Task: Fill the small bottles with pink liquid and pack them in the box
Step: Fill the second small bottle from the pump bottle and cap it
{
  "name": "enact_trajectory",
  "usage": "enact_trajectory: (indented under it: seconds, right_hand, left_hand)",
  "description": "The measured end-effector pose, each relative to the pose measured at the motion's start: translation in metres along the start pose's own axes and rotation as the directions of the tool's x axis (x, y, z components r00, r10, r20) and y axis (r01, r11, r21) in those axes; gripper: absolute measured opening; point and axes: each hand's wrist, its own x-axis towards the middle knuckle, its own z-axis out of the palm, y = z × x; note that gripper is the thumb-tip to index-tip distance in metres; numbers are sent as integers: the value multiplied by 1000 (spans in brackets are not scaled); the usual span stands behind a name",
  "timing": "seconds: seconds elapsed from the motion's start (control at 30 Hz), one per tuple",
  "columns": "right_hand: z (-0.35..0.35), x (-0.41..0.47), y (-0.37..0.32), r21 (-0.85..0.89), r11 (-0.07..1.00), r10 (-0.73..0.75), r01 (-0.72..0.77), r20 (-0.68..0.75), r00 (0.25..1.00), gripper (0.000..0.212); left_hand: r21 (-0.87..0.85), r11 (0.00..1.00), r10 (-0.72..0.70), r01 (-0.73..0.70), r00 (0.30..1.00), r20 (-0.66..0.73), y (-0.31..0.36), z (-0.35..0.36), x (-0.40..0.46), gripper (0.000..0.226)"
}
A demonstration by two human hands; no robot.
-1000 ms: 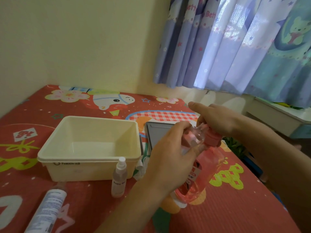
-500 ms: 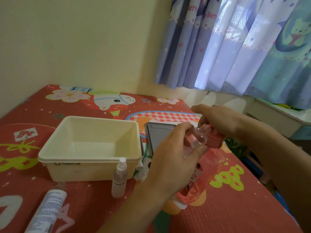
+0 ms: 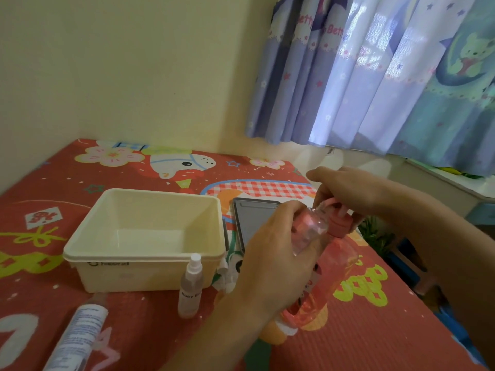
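Gripping a small clear bottle [image 3: 310, 231] tilted against the pink pump dispenser [image 3: 332, 266], the left hand [image 3: 273, 266] curls round it; the right hand [image 3: 356, 191] presses the pump head [image 3: 338, 223], fingers bent over it. A cream box [image 3: 144, 266] sits left, a spray bottle [image 3: 190, 286] just before it.

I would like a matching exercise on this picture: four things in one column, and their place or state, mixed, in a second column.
Things:
1. cream box
2. spray bottle
3. small clear bottle
4. white tube

Places or states:
A. held in the left hand, at the pink pump bottle
B. lying on the mat, bottom left
C. open, nothing visible inside
D. standing upright in front of the box

Pairs: 1-C, 2-D, 3-A, 4-B
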Motion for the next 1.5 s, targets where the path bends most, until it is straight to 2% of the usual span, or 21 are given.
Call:
enact_trajectory:
  seconds: [0.13, 0.27, 0.33, 0.4, 0.43, 0.53, 0.6, 0.7, 0.77, 0.97, 1.2, 1.33, 1.43, 1.5]
  right_hand:
    - [1, 2, 2, -39, 999, -39, 36, -82, 996, 65]
    - [-2, 1, 8, 14, 987, -155, 158, -144, 977, 70]
    - [-8, -5, 13, 96, 969, -212, 226, -141, 967, 71]
    - [-16, -7, 16, 174, 947, -257, 270, -94, 962, 61]
    - [-19, -6, 17, 159, 951, -260, 265, -54, 964, 55]
    - [-22, -17, 24, 144, 977, -174, 158, 103, 979, 43]
    - [-21, -23, 28, 87, 963, -263, 254, 114, 958, 14]
    - [-14, -33, 37, -129, 908, -388, 398, 94, 917, 33]
    - [-13, -33, 37, -192, 891, -409, 413, 62, 911, 34]
    - [-20, -20, 48, -212, 898, -386, 385, 40, 922, 34]
    - [-29, -4, 61, -202, 905, -374, 373, 34, 927, 33]
    - [-30, -5, 59, -201, 907, -377, 370, 4, 926, 41]
    - [-29, -15, 48, -265, 860, -484, 435, -159, 860, 56]
    - [-23, -23, 37, -334, 802, -573, 495, -200, 794, 54]
  left_hand:
    - [-42, 999, -13, 12, 1000, -11, 2, 0, 0, 33]
    - [-66, 997, -34, 33, 999, -17, 2, -1, 0, 29]
    - [-77, 996, -49, 48, 999, -19, 1, -2, 0, 29]
    - [-87, 994, -66, 63, 997, -28, 0, -4, 0, 30]
    - [-92, 993, -73, 70, 997, -35, -1, -4, 1, 30]
    - [-106, 991, -87, 80, 994, -67, -3, -8, 3, 31]
    - [-116, 990, -92, 81, 991, -101, -4, -10, 4, 32]
    - [-130, 988, -102, 82, 983, -150, -5, -15, 5, 31]
    - [-148, 985, -112, 87, 979, -169, -5, -19, 5, 31]
    - [-139, 989, -80, 51, 973, -214, -3, -37, 4, 30]
    - [-142, 990, -47, 19, 979, -197, -1, -54, 2, 29]
    - [-110, 994, -15, -10, 974, -225, -1, -62, 1, 30]
    - [-89, 996, -1, -22, 968, -250, -5, -70, -1, 31]
    - [-73, 997, 3, -23, 964, -268, -8, -75, -2, 32]
